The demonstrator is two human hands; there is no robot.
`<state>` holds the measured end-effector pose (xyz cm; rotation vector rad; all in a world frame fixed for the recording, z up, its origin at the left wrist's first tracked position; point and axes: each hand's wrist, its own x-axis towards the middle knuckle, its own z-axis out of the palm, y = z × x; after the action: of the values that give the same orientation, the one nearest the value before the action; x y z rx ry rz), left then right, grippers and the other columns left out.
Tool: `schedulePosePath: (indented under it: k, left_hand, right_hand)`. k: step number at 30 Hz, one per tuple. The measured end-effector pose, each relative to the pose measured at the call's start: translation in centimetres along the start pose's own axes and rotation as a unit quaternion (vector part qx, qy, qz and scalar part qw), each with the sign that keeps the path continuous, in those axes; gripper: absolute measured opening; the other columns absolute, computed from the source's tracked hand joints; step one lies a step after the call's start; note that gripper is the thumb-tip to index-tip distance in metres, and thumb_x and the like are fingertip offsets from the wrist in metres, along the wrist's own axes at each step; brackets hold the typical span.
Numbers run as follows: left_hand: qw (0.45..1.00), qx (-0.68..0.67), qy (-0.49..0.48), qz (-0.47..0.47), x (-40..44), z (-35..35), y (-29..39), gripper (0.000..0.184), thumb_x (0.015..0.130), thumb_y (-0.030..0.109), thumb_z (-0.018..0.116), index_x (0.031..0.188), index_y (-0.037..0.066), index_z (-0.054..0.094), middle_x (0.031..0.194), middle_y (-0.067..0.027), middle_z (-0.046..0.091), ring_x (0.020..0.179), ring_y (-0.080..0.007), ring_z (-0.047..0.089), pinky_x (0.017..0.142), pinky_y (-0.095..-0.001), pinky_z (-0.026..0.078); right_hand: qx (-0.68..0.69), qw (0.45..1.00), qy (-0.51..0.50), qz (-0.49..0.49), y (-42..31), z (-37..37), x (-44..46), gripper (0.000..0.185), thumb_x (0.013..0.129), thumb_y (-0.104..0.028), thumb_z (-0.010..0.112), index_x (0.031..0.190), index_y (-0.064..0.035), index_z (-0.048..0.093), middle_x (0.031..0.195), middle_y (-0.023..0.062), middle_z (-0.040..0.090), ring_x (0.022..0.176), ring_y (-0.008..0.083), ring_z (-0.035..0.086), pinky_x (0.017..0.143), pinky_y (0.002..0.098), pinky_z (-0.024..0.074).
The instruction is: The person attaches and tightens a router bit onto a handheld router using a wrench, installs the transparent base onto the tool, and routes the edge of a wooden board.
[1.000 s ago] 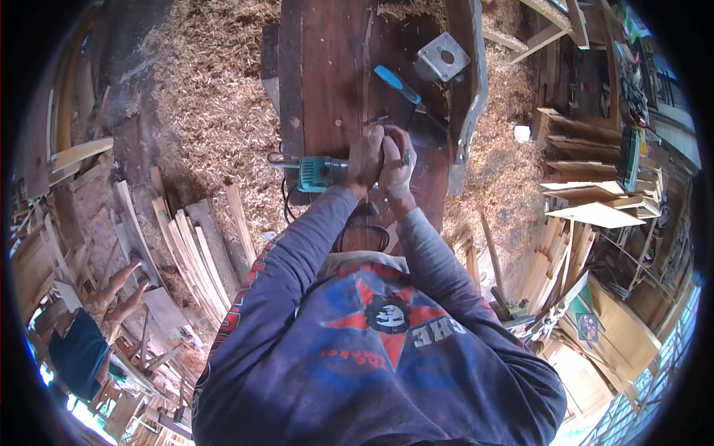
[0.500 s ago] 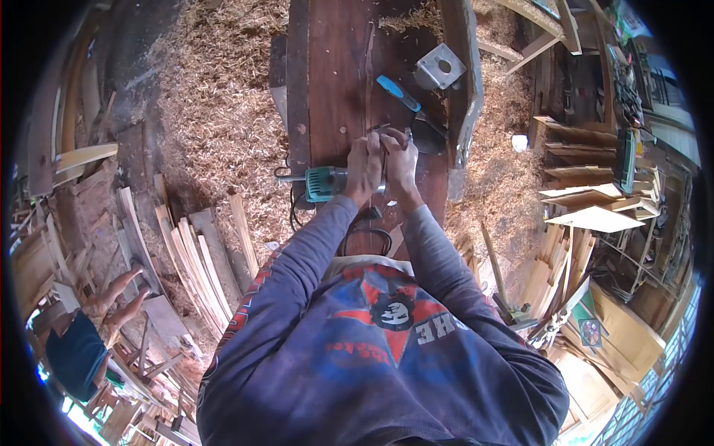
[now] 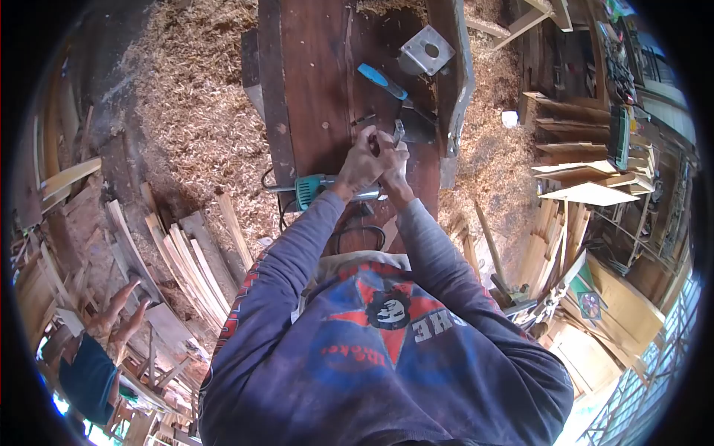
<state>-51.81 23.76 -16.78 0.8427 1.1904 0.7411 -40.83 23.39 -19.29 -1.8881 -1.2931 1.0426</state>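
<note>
Over the dark wooden bench, my left hand and my right hand are pressed together, fingers curled and closed. A small shiny metal piece sticks out past the fingers of my right hand; its kind is not clear. Whatever lies between the fingers of my left hand is hidden. Under my left wrist lies a teal power tool with a silver body, partly covered by my hands. Beyond my hands rests a blue-handled tool, next to a dark flat piece.
A square metal base with a round hole sits farther up the bench. A black cord loops near my body. Wood shavings cover the floor on both sides. Planks lean at left, where another person is partly visible.
My joined hands have shifted slightly, the fingers changing position, and the metal piece has moved with my right hand. The whole view has drifted a little.
</note>
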Motion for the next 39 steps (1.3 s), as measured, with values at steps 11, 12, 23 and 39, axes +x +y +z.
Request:
schedulePosePath:
  k: [11,12,23,39]
  left_hand:
    - [0.988,-0.033,0.113,0.099,0.9,-0.4,-1.6,0.065,0.079,0.021,0.086,0.129,-0.007,0.055,0.113,-0.0111,0.067,0.103,-0.0137,0.064,0.092,-0.0284,0.053]
    - [0.986,-0.040,0.124,0.105,0.8,-0.5,-1.9,0.063,0.080,0.020,0.086,0.128,-0.007,0.056,0.113,-0.0114,0.068,0.102,-0.0134,0.064,0.091,-0.0282,0.053]
    - [0.977,-0.069,0.166,0.111,-0.2,-0.8,0.1,0.049,0.080,0.019,0.086,0.113,-0.006,0.060,0.101,-0.0097,0.070,0.090,-0.0116,0.066,0.083,-0.0283,0.054]
    - [0.982,-0.048,-0.144,0.109,-3.5,-2.8,0.9,0.081,0.091,0.026,0.079,0.152,-0.002,0.033,0.143,-0.0133,0.051,0.133,-0.0255,0.053,0.112,-0.0379,0.044]
  right_hand:
    - [-0.037,0.998,-0.023,-0.055,-3.0,0.4,1.1,0.042,0.101,-0.035,0.054,0.083,0.0001,0.069,0.069,0.0146,0.067,0.060,0.0214,0.062,0.061,0.0409,0.0486]
    - [-0.028,0.999,-0.039,-0.020,-3.4,0.4,1.2,0.038,0.101,-0.032,0.056,0.084,0.0001,0.069,0.069,0.0134,0.067,0.060,0.0188,0.061,0.060,0.0397,0.0483]
    - [0.065,0.996,-0.054,-0.037,-4.2,0.7,0.7,0.024,0.096,-0.019,0.060,0.084,0.0008,0.062,0.066,0.0060,0.055,0.065,0.0099,0.046,0.058,0.0350,0.0437]
    - [0.148,0.981,-0.120,-0.026,-4.5,-3.9,-1.2,0.054,0.106,-0.049,0.047,0.103,0.0004,0.069,0.088,0.0157,0.072,0.077,0.0236,0.068,0.074,0.0401,0.0526]
